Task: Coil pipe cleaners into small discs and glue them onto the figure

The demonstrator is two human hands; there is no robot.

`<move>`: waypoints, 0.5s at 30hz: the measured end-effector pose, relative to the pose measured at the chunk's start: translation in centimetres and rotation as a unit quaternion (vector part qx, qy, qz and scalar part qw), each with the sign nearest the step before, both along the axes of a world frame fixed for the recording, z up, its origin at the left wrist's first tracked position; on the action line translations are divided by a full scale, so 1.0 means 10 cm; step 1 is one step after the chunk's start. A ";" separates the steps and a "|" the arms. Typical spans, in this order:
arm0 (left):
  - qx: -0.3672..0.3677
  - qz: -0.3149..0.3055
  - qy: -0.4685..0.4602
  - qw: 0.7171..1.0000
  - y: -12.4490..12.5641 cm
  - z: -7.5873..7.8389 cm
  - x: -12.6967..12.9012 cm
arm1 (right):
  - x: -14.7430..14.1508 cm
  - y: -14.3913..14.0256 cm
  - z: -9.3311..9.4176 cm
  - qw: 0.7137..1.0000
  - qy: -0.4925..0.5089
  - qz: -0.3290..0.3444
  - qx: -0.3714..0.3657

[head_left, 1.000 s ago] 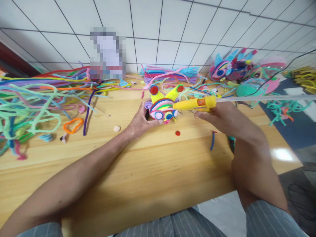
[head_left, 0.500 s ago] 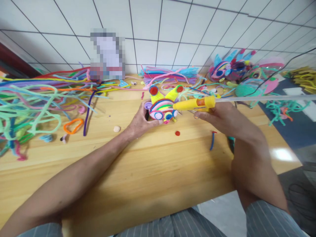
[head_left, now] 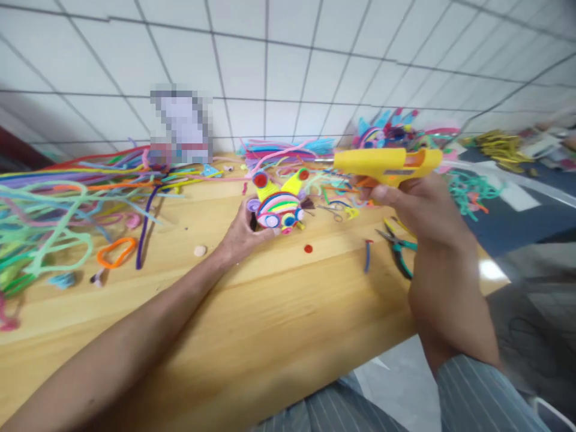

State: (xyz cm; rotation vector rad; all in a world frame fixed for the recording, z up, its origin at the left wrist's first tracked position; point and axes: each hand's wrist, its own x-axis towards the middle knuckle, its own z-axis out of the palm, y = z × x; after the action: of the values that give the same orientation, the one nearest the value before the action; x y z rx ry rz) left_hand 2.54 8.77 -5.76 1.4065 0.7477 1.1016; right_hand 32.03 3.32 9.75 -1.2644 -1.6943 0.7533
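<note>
My left hand [head_left: 246, 231] grips the lower left side of a colourful pipe-cleaner animal head [head_left: 279, 205], which has yellow ears with red tips, striped bands and round blue-and-white eyes. In my right hand [head_left: 416, 201] is a yellow glue gun [head_left: 382, 165], raised above the table with its metal nozzle pointing left, apart from the head. A clear glue stick [head_left: 504, 175] trails from its back end. A small red disc [head_left: 308, 248] lies on the wood below the head. Pliers [head_left: 398, 249] with green-and-black handles rest under my right wrist, partly hidden by it.
Loose pipe cleaners [head_left: 40, 210] cover the left side, and a bundle of them [head_left: 288, 151] lies by the tiled wall. Scissors [head_left: 333, 211] sit behind the head. Finished-looking pipe-cleaner figures [head_left: 382, 131] stand at the back right. A short blue piece [head_left: 368, 257] lies near the pliers.
My right hand has lifted the glue gun up and right, away from the animal head, uncovering the pliers and scissors. My left hand still holds the head. The whole view has shifted.
</note>
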 end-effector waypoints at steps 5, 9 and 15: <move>-0.054 0.009 0.046 0.997 -0.06 0.17 0.02 | 0.92 -0.24 0.20 0.985 0.048 -0.153 0.066; -0.065 0.029 0.058 0.996 -0.07 0.23 0.04 | 1.86 -0.57 -0.10 0.919 -0.020 -0.392 -0.014; -0.076 0.052 0.086 0.992 -0.07 0.21 0.04 | 2.32 -0.79 -0.90 0.859 -0.100 -0.488 -0.118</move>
State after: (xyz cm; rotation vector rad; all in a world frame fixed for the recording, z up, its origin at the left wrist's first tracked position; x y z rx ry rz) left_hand 2.90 8.06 -3.63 1.3554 1.0185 0.9893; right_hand 55.20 -4.59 0.77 -2.1569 -0.8752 0.1978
